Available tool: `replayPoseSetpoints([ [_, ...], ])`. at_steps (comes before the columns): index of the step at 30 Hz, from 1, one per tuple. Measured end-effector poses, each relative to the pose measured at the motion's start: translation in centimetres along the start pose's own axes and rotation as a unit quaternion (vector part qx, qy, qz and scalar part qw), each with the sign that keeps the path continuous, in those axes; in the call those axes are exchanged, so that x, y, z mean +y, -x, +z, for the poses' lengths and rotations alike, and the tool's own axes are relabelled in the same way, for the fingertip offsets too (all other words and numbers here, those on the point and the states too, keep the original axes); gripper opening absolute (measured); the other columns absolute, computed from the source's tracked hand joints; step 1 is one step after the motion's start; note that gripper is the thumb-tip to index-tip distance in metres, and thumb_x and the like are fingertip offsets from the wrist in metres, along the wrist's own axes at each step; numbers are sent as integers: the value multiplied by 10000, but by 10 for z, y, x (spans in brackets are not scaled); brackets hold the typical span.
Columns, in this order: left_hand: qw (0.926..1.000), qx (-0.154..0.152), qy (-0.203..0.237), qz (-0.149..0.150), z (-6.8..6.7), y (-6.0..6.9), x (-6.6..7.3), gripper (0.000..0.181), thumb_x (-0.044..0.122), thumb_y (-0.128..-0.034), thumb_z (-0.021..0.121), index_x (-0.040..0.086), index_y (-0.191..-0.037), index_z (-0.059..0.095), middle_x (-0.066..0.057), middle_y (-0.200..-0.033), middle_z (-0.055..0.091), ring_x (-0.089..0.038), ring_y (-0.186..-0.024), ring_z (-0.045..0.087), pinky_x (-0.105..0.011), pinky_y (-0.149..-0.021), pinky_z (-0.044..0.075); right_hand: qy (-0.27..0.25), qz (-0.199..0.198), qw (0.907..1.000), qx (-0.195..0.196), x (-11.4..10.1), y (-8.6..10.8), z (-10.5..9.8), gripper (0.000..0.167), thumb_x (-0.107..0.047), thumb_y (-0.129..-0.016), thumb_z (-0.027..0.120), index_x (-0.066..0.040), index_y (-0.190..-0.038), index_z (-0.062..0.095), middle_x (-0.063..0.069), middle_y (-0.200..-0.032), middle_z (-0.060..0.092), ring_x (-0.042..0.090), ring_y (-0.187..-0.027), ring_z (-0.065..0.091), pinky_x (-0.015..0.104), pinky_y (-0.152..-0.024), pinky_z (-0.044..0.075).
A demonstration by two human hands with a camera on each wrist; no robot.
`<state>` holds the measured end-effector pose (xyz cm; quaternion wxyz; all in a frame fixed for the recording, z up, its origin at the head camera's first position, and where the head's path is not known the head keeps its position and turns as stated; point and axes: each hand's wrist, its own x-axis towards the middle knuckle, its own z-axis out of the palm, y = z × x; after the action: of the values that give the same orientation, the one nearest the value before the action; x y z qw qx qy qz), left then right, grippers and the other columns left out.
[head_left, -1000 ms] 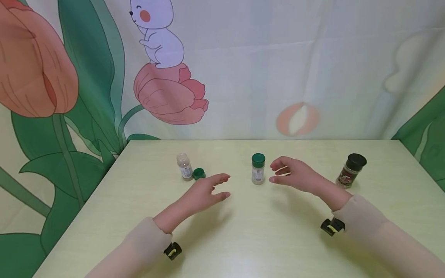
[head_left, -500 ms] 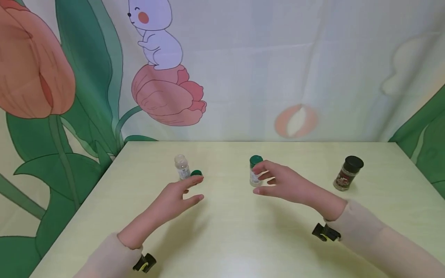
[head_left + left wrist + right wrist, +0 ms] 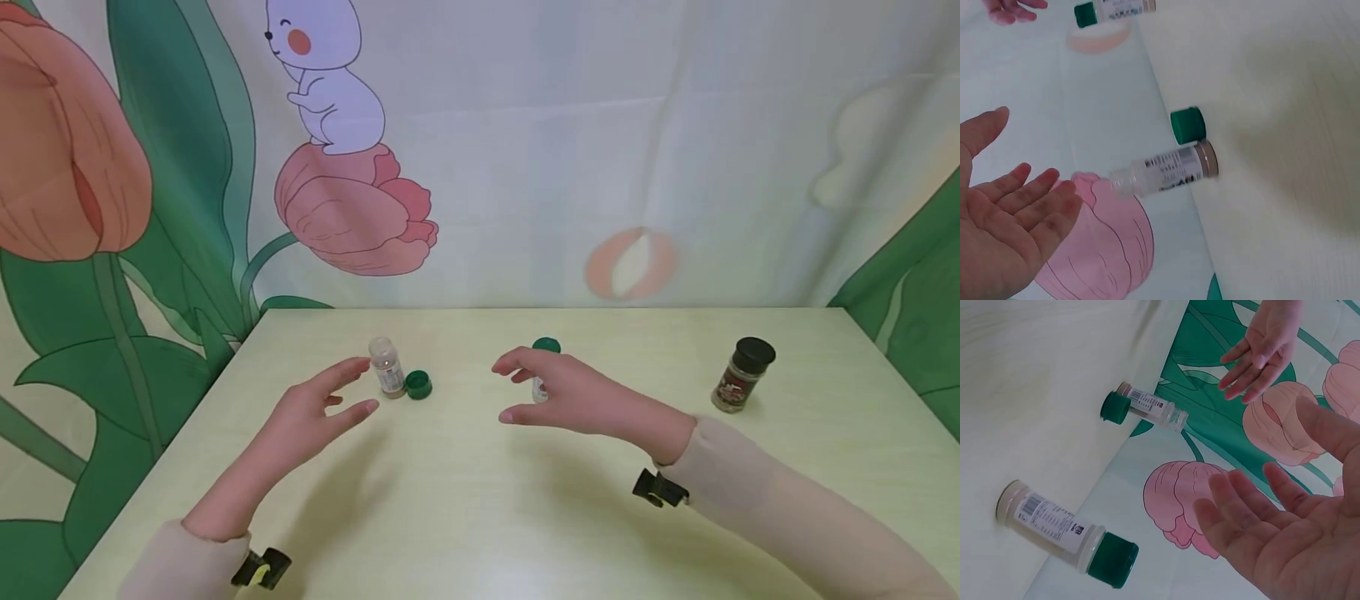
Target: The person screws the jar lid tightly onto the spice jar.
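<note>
An uncapped clear spice jar (image 3: 387,369) stands at the left of the table, its white label facing the hands. Right beside it lies a green cap (image 3: 417,385). My left hand (image 3: 311,414) hovers just left of this jar, thumb and fingers spread apart, holding nothing; the left wrist view shows a gap between fingers and jar. My right hand (image 3: 573,392) is in the air in front of a second jar with a green lid (image 3: 547,344), hiding most of it in the head view. In the right wrist view that capped jar (image 3: 1054,525) stands whole, apart from the relaxed, empty fingers.
A spice jar with a black lid (image 3: 742,375) stands at the right of the pale table (image 3: 480,517). Behind the table's far edge hangs a cloth (image 3: 510,167) printed with tulips and a white animal.
Both hands have moved left: the left from the table's middle to beside the uncapped jar, the right from beside the green-lidded jar to in front of it. The jars stay put.
</note>
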<state>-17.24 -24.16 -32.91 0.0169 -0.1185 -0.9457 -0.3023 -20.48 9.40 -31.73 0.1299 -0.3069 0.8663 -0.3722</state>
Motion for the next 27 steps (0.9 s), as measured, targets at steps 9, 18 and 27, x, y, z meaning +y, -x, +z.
replayPoseSetpoints([
  [9, 9967, 14, 612, -531, -15, -19, -28, 700, 261, -1001, 675, 35, -1575, 344, -248, -1530, 508, -435, -1390, 528, -548, -1069, 501, 310, -138, 9994, -108, -14, -22, 8, 605, -267, -923, 769, -87, -1445, 522, 73, -1478, 572, 294, -1404, 500, 473, -1151, 437],
  [18, 9919, -272, 901, -849, -14, -47, -45, 838, 320, -994, 683, 47, -1623, 203, -253, -1588, 427, -432, -1460, 441, -580, -1136, 432, -303, -201, 9989, 292, -16, -57, 19, 560, -218, -942, 745, -69, -1438, 533, 125, -1468, 582, 310, -1371, 537, 479, -1122, 470],
  [27, 9864, -489, 1177, -1040, -1, -70, -54, 774, 298, -1006, 664, 37, -1607, 252, -245, -1619, 382, -427, -1491, 398, -565, -1180, 388, -487, 43, 9985, 227, -9, -97, 33, 654, -224, -934, 760, -82, -1506, 476, 131, -1531, 527, 296, -1395, 524, 458, -1127, 476],
])
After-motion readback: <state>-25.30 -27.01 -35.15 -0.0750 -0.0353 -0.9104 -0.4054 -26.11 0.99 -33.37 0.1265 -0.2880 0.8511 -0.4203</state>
